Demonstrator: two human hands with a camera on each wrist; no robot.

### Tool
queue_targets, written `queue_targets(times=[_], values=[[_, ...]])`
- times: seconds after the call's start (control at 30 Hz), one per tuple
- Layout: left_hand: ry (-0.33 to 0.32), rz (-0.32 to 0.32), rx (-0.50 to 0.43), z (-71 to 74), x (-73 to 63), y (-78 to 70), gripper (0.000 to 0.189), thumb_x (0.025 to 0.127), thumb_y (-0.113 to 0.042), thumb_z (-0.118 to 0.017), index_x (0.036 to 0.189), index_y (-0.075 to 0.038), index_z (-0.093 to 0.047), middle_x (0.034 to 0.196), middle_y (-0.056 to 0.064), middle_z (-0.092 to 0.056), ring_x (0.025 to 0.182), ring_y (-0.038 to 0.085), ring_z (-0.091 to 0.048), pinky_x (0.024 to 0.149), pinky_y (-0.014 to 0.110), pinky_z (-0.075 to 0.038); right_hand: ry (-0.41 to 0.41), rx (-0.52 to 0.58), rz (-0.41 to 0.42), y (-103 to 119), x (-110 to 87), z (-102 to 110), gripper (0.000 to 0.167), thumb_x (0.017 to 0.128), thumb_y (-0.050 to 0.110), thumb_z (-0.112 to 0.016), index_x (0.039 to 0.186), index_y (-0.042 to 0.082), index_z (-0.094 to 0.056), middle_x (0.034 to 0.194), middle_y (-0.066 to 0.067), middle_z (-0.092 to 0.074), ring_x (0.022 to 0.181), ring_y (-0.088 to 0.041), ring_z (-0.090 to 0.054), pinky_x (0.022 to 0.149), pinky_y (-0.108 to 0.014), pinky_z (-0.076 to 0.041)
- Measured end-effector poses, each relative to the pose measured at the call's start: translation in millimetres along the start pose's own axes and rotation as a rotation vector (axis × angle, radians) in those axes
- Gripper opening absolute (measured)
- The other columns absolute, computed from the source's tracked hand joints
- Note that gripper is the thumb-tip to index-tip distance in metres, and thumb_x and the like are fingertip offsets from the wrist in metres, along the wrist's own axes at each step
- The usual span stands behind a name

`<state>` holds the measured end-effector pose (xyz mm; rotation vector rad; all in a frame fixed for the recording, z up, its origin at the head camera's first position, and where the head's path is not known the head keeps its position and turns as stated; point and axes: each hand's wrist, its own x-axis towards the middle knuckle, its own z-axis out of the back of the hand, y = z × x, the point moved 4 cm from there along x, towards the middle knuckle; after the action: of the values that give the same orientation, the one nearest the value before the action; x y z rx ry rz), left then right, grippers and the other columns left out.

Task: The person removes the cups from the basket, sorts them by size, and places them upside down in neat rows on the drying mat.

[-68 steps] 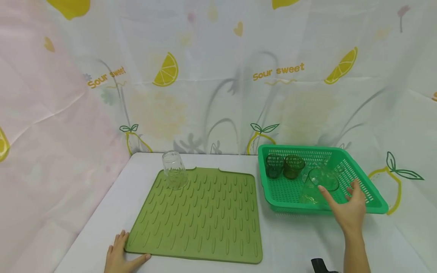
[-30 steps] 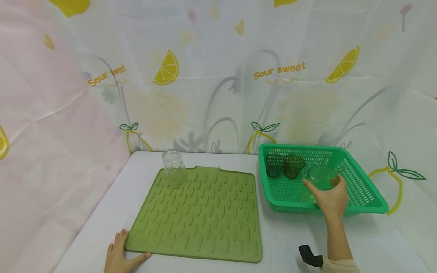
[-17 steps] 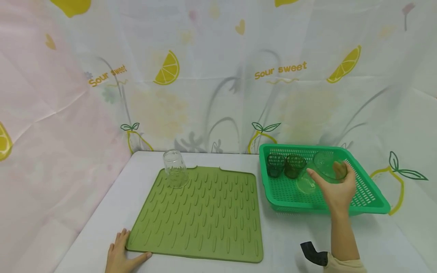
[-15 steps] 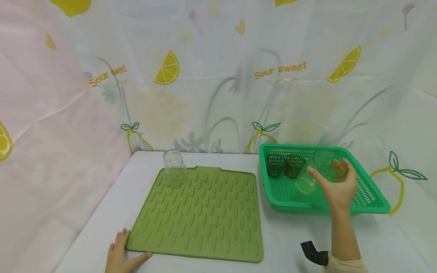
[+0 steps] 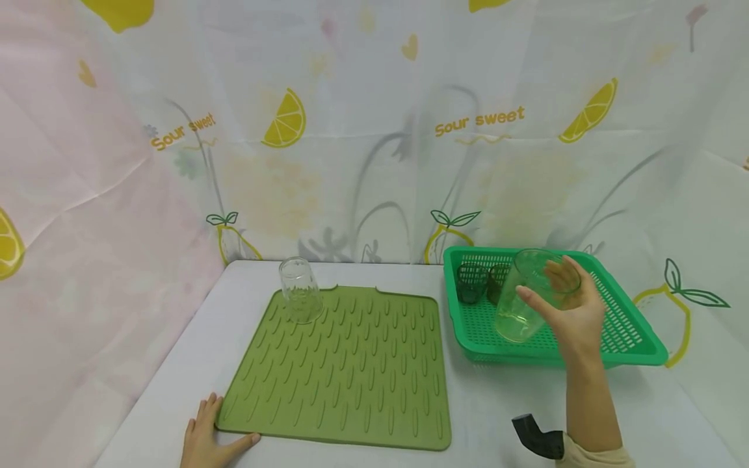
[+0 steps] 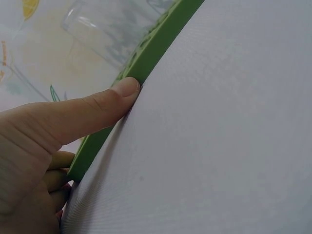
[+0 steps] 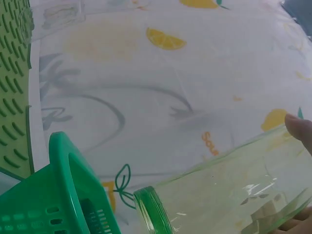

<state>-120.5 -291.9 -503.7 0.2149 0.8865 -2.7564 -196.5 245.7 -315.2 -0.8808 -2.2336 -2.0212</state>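
My right hand [image 5: 580, 322] grips a tall, pale yellow-green drinking glass [image 5: 519, 313] near its rim, thumb on one side and fingers round the other. The glass tilts, base toward the lower left, over the green plastic basket [image 5: 634, 358]. In the right wrist view the thick green base of the glass [image 7: 155, 212] shows beside the basket's rim [image 7: 66, 168]. At the near left corner of the green ribbed mat [image 5: 345, 367] rests my left hand [image 5: 206, 437], thumb along the front edge and fingers along the left edge. In the left wrist view the thumb [image 6: 92, 109] presses the mat's side.
On the mat's far left corner stands a clear glass [image 5: 301, 292]. Inside the basket's back left are two dark tinted glasses, a greyish one [image 5: 470, 286] and a brown one [image 5: 496, 281] partly hidden by the held glass. A printed cloth [image 5: 374, 162] hangs behind the white table.
My right hand reached into the basket, took hold of the yellow-green glass and raised it, tilting it and bringing it slightly left. My left hand and the mat stay put.
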Motion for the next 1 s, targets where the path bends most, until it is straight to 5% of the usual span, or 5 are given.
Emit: queue_targets(times=[0.5, 0.77, 1.0], values=[[-0.008, -0.009, 0.004, -0.6, 0.3, -0.5, 0.109, 0.070, -0.043, -0.078, 0.138, 0.020, -0.020, 0.143, 0.042, -0.011, 0.135, 0.054, -0.005, 0.109, 0.064, -0.001, 0.334, 0.124, 0.093, -2, -9.4, -31, 0.075, 0.072, -0.025, -0.062, 0.139, -0.003, -0.035, 0.121, -0.001, -0.057, 0.114, -0.013, -0.053, 0.100, -0.017, -0.040], [-0.020, -0.025, 0.001, 0.0, -0.5, -1.0, 0.108, 0.069, -0.041, -0.078, 0.137, 0.020, -0.021, 0.142, 0.043, -0.012, 0.134, 0.055, -0.006, 0.108, 0.065, -0.002, 0.440, 0.123, 0.124, -6, -14.2, -52, 0.077, 0.071, -0.025, -0.063, 0.139, 0.002, -0.039, 0.123, -0.003, -0.057, 0.116, -0.013, -0.053, 0.092, -0.022, -0.049], [-0.024, -0.025, 0.007, -0.2, -0.7, -0.1, 0.108, 0.069, -0.042, -0.078, 0.137, 0.021, -0.021, 0.142, 0.043, -0.013, 0.134, 0.055, -0.007, 0.108, 0.065, -0.003, 0.523, 0.149, 0.151, -9, -18.6, -71, 0.079, 0.071, -0.024, -0.063, 0.140, 0.004, -0.038, 0.125, -0.005, -0.056, 0.119, -0.014, -0.052, 0.101, -0.023, -0.042]])
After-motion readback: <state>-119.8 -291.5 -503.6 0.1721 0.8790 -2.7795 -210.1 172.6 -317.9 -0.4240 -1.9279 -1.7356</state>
